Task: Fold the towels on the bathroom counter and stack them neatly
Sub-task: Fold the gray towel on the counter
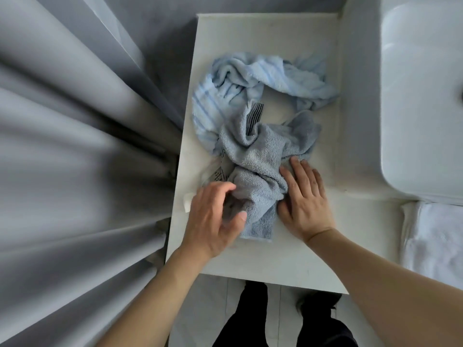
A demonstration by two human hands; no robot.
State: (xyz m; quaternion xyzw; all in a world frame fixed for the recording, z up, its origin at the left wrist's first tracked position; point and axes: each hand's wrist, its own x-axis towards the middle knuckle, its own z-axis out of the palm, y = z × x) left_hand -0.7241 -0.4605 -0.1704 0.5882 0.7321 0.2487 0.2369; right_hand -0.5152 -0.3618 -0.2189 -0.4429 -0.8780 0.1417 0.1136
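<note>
A crumpled grey-blue towel (260,156) lies in the middle of the white counter (288,256). Behind it a light blue striped towel (263,76) curls in a loose ring, partly under the grey-blue one. My left hand (215,221) grips the near left fold of the grey-blue towel, fingers and thumb curled round it. My right hand (305,199) lies flat with straight fingers, pressing the towel's right edge against the counter. White labels (218,175) stick out by my left hand.
A white basin (421,101) fills the right side. A white towel (436,241) lies on the counter in front of the basin. A grey shower curtain (75,146) hangs along the counter's left edge. My legs stand below the counter's front edge.
</note>
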